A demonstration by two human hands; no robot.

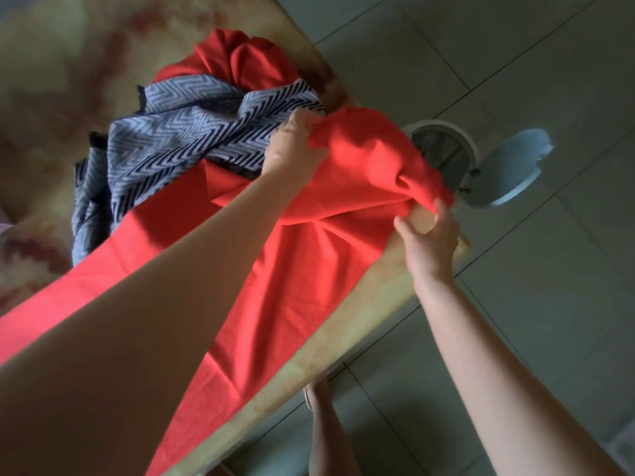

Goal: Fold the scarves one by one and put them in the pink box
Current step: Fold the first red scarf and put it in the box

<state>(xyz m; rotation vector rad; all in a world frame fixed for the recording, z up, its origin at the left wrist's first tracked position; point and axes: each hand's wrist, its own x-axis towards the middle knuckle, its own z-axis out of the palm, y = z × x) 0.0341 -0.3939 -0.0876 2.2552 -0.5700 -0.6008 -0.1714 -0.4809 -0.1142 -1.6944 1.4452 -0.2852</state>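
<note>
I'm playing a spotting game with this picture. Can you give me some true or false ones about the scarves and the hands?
1. Both hands hold the red scarf. True: the left hand and the right hand each grip the red scarf.
2. The zigzag scarf lies in a heap on the table. True.
3. The zigzag scarf is green and yellow. False: it is blue and white.
4. The red scarf is folded into a small square. False: it lies stretched out long on the table, bunched up where the hands hold it.
5. The floor is wooden planks. False: it is tiles.
</note>
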